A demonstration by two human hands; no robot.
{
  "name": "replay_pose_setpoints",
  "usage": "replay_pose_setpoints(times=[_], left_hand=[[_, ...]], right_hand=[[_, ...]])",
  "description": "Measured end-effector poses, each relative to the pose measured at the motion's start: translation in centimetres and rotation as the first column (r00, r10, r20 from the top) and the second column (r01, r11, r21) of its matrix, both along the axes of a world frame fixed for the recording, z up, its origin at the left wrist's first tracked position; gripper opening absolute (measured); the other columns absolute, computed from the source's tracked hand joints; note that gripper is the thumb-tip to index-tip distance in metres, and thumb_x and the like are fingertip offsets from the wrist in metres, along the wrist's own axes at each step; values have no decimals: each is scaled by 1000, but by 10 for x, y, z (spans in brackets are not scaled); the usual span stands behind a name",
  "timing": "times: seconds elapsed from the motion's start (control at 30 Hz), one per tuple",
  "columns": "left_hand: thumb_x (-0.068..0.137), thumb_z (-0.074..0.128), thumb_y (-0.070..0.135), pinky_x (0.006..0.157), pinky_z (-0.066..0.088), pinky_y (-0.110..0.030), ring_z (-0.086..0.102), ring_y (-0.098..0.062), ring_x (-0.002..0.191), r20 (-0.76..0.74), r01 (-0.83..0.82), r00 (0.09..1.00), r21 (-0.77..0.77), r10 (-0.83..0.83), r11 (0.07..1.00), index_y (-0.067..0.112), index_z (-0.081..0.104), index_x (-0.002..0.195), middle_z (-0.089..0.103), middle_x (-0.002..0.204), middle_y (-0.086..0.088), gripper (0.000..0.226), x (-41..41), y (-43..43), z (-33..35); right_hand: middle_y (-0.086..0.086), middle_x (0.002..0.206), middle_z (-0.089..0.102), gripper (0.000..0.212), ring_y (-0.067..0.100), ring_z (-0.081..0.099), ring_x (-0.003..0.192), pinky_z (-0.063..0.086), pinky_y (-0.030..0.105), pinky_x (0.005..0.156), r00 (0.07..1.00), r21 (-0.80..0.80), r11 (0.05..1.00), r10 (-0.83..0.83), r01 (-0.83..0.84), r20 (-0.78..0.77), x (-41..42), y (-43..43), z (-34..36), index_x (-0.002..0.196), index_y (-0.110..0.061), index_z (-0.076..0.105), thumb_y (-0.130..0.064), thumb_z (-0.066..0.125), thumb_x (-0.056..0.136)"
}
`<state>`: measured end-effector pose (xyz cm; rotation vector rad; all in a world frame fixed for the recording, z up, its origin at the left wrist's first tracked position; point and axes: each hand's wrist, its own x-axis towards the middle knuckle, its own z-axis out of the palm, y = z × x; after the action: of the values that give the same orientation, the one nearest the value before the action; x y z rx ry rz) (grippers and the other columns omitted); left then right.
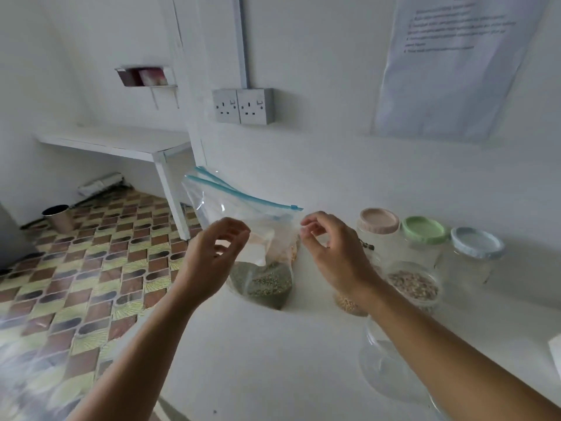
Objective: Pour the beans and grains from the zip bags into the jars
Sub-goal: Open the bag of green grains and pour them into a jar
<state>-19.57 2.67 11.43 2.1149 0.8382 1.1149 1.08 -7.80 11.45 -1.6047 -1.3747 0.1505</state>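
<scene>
Item: empty jar (pixel 385 366), lidless, under the right forearm. Left hand (pixel 212 250): fingers curled against the film, grip not discernible. Right hand (pixel 331 247): fingertips apparently pinching the bag's edge. Between both hands: zip bag (pixel 243 214), upright, green grains (pixel 264 284) pooled low. Likely limp, slick and bottom-heavy; hold by the top corners below the blue zip (pixel 243 194). Beyond the right hand: lidded jars (pixel 423 235).
</scene>
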Motion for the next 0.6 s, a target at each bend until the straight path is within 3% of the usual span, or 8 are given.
replay_pose_setpoints(times=[0.13,0.23,0.33,0.47,0.6], left_hand=[[99,64,22,80,52,-19,64,-5,98,-47,27,999,218,-17,976,22,71,107,68,107,14,11,2,50,10],[100,63,26,95,48,-30,59,-13,114,-141,111,988,416,-56,902,21,71,115,68,117,9,18,9,84,20],[103,54,35,105,38,-39,54,-17,126,-320,245,944,514,-81,822,26,68,123,65,130,8,27,21,110,22],[105,29,50,111,25,-49,45,-16,137,-509,343,859,501,-51,795,35,55,137,55,145,10,43,35,127,18],[105,20,54,110,23,-50,41,-12,136,-533,417,837,472,-125,777,37,45,144,53,143,15,49,45,129,16]], right_hand=[[5,123,54,28,22,52,116,46,40,98,985,-40,985,-170,170,0,-12,51,-2,126,-22,56,-36,54,102],[7,127,51,32,26,52,116,46,46,100,953,-131,946,-301,295,-33,-16,78,-4,129,-25,51,-43,47,103],[6,117,57,22,24,59,103,51,42,90,920,-139,917,-386,374,-71,-19,92,-3,118,-23,57,-37,50,102],[5,105,64,12,20,62,87,48,30,71,888,-24,906,-418,422,-189,-24,99,-4,106,-18,65,-13,60,96],[-5,104,69,19,12,65,92,50,18,75,900,170,901,-349,399,-261,-33,100,-2,104,-14,67,2,61,94]])
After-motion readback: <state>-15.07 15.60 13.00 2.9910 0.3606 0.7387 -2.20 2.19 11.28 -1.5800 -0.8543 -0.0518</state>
